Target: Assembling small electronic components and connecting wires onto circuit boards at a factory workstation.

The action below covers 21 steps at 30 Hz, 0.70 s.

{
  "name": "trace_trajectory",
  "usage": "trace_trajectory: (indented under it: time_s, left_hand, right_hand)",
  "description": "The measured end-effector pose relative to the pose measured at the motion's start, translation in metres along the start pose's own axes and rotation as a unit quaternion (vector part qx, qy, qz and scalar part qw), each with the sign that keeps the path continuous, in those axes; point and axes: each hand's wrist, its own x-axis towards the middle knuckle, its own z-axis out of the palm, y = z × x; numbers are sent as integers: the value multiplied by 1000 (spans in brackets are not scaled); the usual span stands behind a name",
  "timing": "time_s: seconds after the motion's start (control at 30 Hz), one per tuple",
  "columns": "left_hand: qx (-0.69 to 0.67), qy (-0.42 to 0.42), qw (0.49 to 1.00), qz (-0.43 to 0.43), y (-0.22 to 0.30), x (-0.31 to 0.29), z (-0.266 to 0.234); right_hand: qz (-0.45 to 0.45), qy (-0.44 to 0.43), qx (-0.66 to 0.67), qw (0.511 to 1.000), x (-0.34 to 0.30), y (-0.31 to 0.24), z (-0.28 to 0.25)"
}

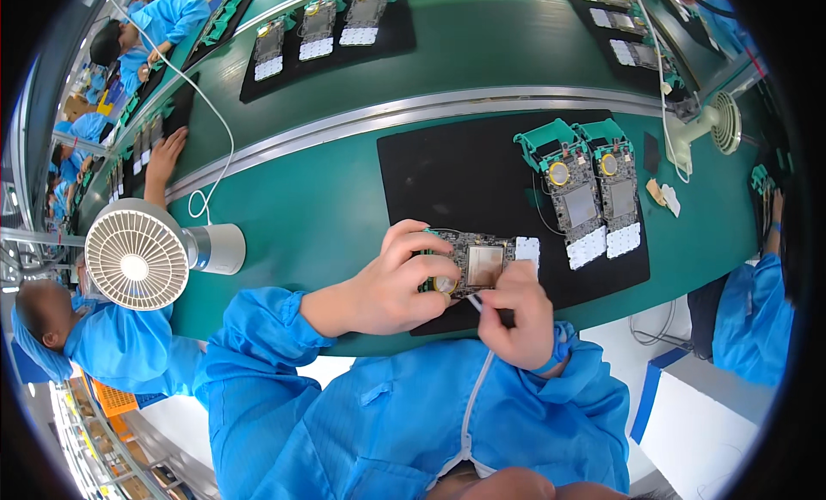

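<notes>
A circuit board [483,261] with a silvery square shield and a white end piece lies at the near edge of the black mat [447,173]. My left hand [383,285] grips its left end, fingers curled over the top and thumb by the round yellow-rimmed cell. Against the board's near edge, my right hand [518,317] is closed in a pinch on a thin white strip [475,303]; its exact kind is unclear. Two similar boards [580,204] with green plastic brackets rest side by side on the mat's right part.
A white fan [136,255] stands on the left of the green bench, and a smaller fan [718,126] at the right. Paper scraps [664,197] lie beside the mat. Beyond the metal rail [413,108] more boards [317,31] sit on another mat. Co-workers in blue are on both sides.
</notes>
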Motion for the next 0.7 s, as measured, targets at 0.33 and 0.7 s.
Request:
trace_trajectory:
  time_s: [0.33,0.7]
  left_hand:
    - [2,25,999,-23,1,3,2]
    - [33,5,999,-4,4,3,-1]
  right_hand:
    - [36,2,-92,995,-6,2,-6]
    - [27,-3,-108,994,-4,-1,-5]
